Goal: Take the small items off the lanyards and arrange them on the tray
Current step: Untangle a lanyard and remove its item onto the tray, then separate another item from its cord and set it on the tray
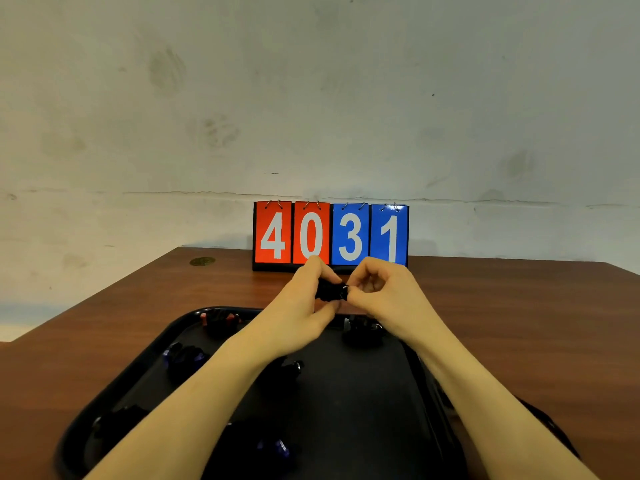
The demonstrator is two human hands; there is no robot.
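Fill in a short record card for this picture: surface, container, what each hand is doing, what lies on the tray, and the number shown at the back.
surface: brown wooden table
container: black tray
left hand: grips a bunched black lanyard above the tray's far edge
right hand: pinches a small metal ring at the lanyard's end
on tray: several dark bundles, some with blue or red parts; details unclear
scoreboard: 4031

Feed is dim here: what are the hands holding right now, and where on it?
Left hand grips a bunched black lanyard; right hand pinches the small metal ring at its end.
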